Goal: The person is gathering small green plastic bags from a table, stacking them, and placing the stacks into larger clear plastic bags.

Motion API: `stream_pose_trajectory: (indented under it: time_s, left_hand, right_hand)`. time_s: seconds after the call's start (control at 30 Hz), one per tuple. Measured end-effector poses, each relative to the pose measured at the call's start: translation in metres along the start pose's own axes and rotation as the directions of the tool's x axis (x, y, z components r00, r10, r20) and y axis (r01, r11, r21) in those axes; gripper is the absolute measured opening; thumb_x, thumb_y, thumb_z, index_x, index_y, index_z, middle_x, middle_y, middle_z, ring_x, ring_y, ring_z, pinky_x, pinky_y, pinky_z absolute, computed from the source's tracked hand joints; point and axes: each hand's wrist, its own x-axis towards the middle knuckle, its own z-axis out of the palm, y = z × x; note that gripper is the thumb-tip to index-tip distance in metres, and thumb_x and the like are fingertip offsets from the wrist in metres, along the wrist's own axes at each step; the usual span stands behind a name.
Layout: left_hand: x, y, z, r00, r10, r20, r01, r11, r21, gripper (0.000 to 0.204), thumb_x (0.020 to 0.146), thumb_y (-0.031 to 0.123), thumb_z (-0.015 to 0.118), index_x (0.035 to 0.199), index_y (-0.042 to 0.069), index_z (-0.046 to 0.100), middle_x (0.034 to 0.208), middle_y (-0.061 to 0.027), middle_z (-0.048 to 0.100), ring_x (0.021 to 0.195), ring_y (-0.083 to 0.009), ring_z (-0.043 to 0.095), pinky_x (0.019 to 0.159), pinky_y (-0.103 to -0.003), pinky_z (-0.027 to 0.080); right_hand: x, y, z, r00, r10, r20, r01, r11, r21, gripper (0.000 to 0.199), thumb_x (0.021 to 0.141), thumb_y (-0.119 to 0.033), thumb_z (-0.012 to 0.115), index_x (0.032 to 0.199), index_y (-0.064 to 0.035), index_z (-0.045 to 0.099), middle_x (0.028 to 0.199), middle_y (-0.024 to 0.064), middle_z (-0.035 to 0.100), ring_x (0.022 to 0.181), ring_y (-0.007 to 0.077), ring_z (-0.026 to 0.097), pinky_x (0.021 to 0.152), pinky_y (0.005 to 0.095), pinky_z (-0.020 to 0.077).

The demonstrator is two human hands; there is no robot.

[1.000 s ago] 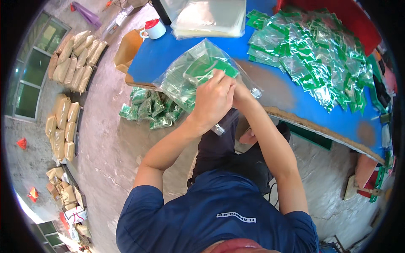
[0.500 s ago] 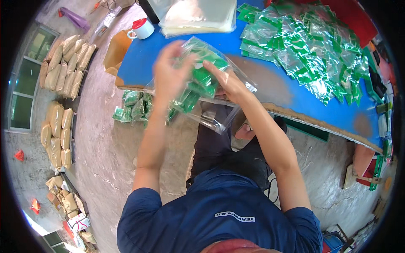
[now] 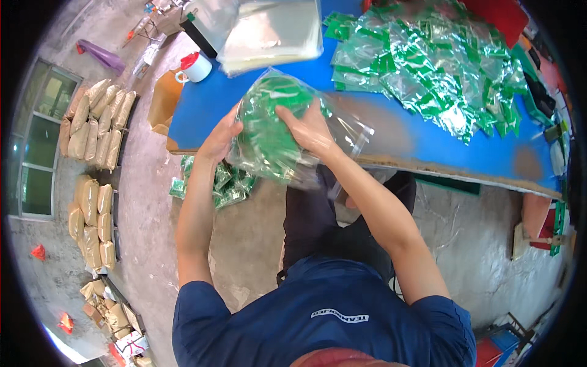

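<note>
Between my hands, over the near edge of the table, is a clear plastic bag (image 3: 254, 156) with green-printed packets (image 3: 275, 110) inside, blurred by motion. My left hand (image 3: 220, 137) is closed on the bag's left side, its fingertips partly hidden behind the plastic. My right hand (image 3: 310, 129) grips the bag from the right, thumb laid across the green packets. The bag's loose clear end sticks out past my right hand. A big heap of clear and green packets (image 3: 428, 67) covers the far right of the blue table (image 3: 501, 156).
A stack of clear plastic bags (image 3: 272, 37) lies at the table's back, near a white mug with a red lid (image 3: 194, 68). A cardboard box (image 3: 164, 101) stands beyond the left edge. Filled green bags (image 3: 229, 186) lie on the floor; brown sacks (image 3: 98, 125) are stacked farther left.
My left hand has dropped from the bag's top to its left side. The bag has turned in my hands, and its packets now lie bunched together. The view has shifted slightly.
</note>
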Motion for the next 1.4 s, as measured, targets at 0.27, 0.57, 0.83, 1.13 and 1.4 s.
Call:
stream_pose_trajectory:
  time_s: [0.27, 0.57, 0.83, 1.13, 1.4]
  left_hand:
    - [0.019, -0.005, -0.007, 0.974, -0.222, 0.042, 0.226, 0.966, -0.124, 0.115, 0.085, 0.056, 0.073, 0.159, -0.003, 0.008, 0.166, -0.0145, 0.011, 0.153, -0.0241, 0.012, 0.124, -0.037, 0.01]
    - [0.006, -0.004, 0.013, 0.979, -0.195, -0.051, 0.194, 0.981, -0.023, 0.102, 0.086, 0.021, 0.079, 0.16, 0.002, 0.012, 0.164, -0.0156, 0.019, 0.15, -0.0241, 0.021, 0.122, -0.037, 0.02]
    - [0.01, 0.008, 0.029, 0.95, -0.26, -0.17, 0.267, 0.964, 0.015, 0.105, 0.077, 0.008, 0.086, 0.158, -0.001, 0.021, 0.148, -0.0154, 0.046, 0.13, -0.0208, 0.05, 0.107, -0.033, 0.044]
    - [0.035, 0.008, 0.025, 0.974, -0.175, -0.147, 0.218, 0.903, 0.37, 0.1, 0.07, 0.018, 0.092, 0.149, -0.008, 0.036, 0.145, -0.0188, 0.051, 0.129, -0.0255, 0.053, 0.107, -0.034, 0.044]
    - [0.097, 0.011, 0.037, 0.974, 0.222, -0.047, -0.11, 0.641, 0.76, 0.09, 0.072, 0.023, 0.09, 0.145, -0.003, 0.045, 0.145, -0.0192, 0.052, 0.133, -0.0288, 0.05, 0.112, -0.037, 0.038]
  right_hand:
    - [0.021, 0.011, -0.029, 0.993, 0.113, 0.033, -0.111, 0.992, -0.058, 0.1, 0.09, -0.06, 0.063, 0.141, 0.0195, 0.03, 0.131, 0.0344, 0.057, 0.123, 0.0408, 0.057, 0.104, 0.04, 0.0439]
    - [-0.031, -0.011, -0.039, 0.993, -0.006, 0.12, -0.028, 0.96, 0.279, 0.094, 0.087, -0.037, 0.077, 0.15, 0.008, 0.023, 0.107, 0.0201, 0.069, 0.095, 0.0243, 0.068, 0.082, 0.0363, 0.0539]
    - [-0.077, -0.03, -0.044, 0.951, 0.179, 0.253, -0.248, 0.929, 0.274, 0.102, 0.086, -0.019, 0.077, 0.155, 0.0052, 0.006, 0.104, 0.0265, 0.069, 0.085, 0.0259, 0.073, 0.065, 0.0363, 0.0567]
    - [-0.101, 0.006, -0.047, 0.99, -0.118, 0.08, 0.1, 0.976, 0.196, 0.048, 0.089, -0.008, 0.072, 0.13, 0.0069, 0.052, 0.07, 0.005, 0.066, 0.067, 0.0151, 0.065, 0.065, 0.0304, 0.0513]
    - [-0.066, 0.009, -0.031, 0.924, -0.383, -0.011, 0.383, 0.924, -0.011, 0.011, 0.092, -0.011, 0.069, 0.097, -0.0022, 0.064, 0.086, 0.0124, 0.064, 0.072, 0.0255, 0.064, 0.066, 0.0333, 0.0501]
